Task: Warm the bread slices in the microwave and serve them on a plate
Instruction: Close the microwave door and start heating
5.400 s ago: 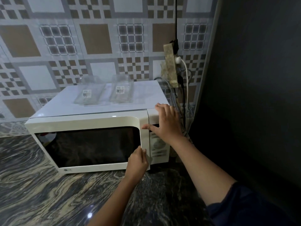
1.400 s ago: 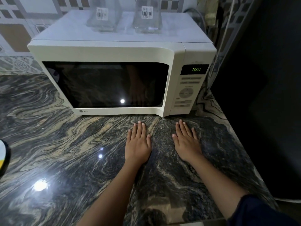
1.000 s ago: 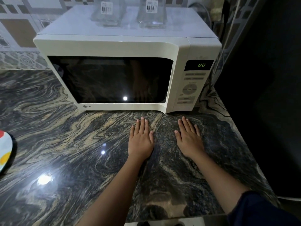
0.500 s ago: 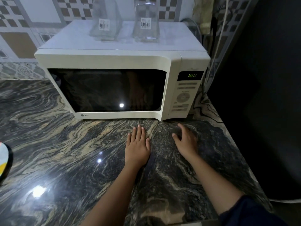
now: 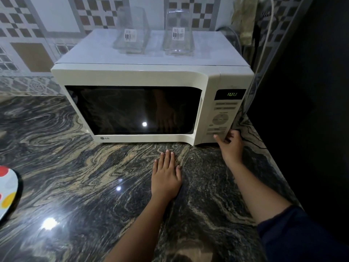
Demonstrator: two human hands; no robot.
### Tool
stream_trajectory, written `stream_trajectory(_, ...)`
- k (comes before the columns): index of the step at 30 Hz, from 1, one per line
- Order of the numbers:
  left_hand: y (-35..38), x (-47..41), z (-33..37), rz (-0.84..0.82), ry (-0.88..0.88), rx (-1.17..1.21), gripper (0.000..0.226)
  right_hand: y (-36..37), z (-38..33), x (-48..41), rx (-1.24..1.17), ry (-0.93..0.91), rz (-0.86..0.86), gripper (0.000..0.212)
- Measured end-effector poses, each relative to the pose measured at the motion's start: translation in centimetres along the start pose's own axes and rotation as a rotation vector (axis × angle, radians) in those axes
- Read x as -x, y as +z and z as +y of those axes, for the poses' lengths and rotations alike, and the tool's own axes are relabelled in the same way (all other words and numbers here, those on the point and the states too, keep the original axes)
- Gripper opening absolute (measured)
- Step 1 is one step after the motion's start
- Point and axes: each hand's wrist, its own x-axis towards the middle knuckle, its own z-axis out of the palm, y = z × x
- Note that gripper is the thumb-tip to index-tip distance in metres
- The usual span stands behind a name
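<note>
A white microwave (image 5: 136,76) stands on the marble counter with its door shut; the dark window hides whatever is inside. Its green display (image 5: 232,94) is lit. My right hand (image 5: 230,146) is raised to the bottom of the control panel (image 5: 222,118), fingertips touching the lowest buttons, holding nothing. Flat on the counter in front of the microwave lies my left hand (image 5: 166,175), fingers spread. A plate with coloured dots (image 5: 7,191) shows at the left edge. No bread is visible.
Two clear glass containers (image 5: 132,33) (image 5: 178,33) stand upside down on the microwave's top. Cables and a socket (image 5: 251,25) hang behind its right side. A dark wall (image 5: 311,110) closes the right. The marble counter (image 5: 85,186) stretches to the left.
My right hand has lifted off the counter and moved forward and right onto the microwave's lower buttons. The left hand stays flat. Earlier both hands were at the door.
</note>
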Motion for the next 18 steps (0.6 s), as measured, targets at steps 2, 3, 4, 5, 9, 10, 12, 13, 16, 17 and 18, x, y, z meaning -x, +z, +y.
stream_trajectory(2,0.1,0.0,-0.1,-0.002,0.001,-0.001,0.076,0.2,-0.3,-0.1,-0.019,0.015,0.030,0.040)
stream_trajectory(3,0.1,0.0,-0.1,0.000,0.000,-0.003,0.075,0.3,-0.3,-0.1,-0.024,0.018,0.042,0.039)
stream_trajectory(4,0.1,0.0,-0.1,0.003,0.000,-0.004,0.075,0.4,-0.3,-0.2,-0.026,0.020,0.051,0.037)
stream_trajectory(5,0.1,0.0,-0.1,0.007,0.000,-0.002,0.075,0.5,-0.3,-0.3,-0.028,0.022,0.061,0.036)
stream_trajectory(9,0.3,0.0,-0.1,0.007,0.000,0.003,0.075,0.1,-0.4,-1.2,-0.067,0.083,0.060,0.037)
stream_trajectory(10,0.3,0.0,-0.1,0.009,0.002,0.006,0.075,0.0,-0.5,-1.4,-0.073,0.096,0.047,0.038)
stream_trajectory(12,0.2,-0.1,-0.1,0.021,0.001,0.018,0.075,-0.1,-0.7,-1.5,-0.069,0.106,0.044,0.039)
stream_trajectory(13,0.2,-0.1,-0.1,0.022,0.001,0.016,0.076,0.0,-0.8,-1.4,-0.068,0.104,0.054,0.038)
stream_trajectory(16,0.0,0.0,-0.1,0.002,0.003,0.003,0.078,-0.1,-1.4,-0.9,-0.079,0.126,0.077,0.037)
stream_trajectory(17,-0.1,0.1,-0.1,-0.011,0.003,0.005,0.078,-0.2,-1.7,-0.9,-0.081,0.149,0.061,0.040)
stream_trajectory(18,-0.2,0.1,-0.1,-0.026,0.003,0.008,0.076,-0.4,-2.1,-0.9,-0.077,0.180,0.027,0.043)
